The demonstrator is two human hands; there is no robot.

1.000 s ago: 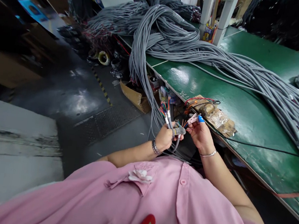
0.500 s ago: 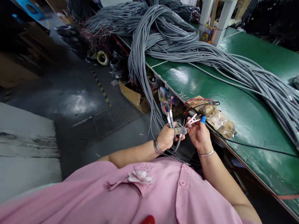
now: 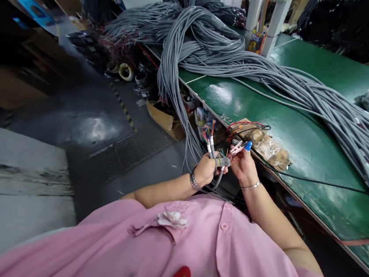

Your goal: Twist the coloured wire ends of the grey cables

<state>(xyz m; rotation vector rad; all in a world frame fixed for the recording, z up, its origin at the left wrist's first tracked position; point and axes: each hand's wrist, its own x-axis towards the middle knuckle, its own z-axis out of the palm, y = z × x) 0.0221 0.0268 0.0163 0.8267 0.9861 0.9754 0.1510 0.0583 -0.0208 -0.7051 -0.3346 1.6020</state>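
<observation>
My left hand, with a grey cover on its thumb, is closed around grey cables whose ends fan out in thin coloured wires. Just right of it, my right hand grips a small pair of pink-handled pliers or cutters between thumb and fingers; a blue cover sits on one fingertip. The tool's tip meets or nearly meets the wires by my left thumb, too small to tell.
A long bundle of grey cables lies across the green table and hangs over its edge. A taped cardboard piece rests at the near edge. Cardboard boxes stand below.
My right hand has shifted slightly left, towards my left hand, and the pink handles look closer together. My left hand keeps its hold on the cables.
</observation>
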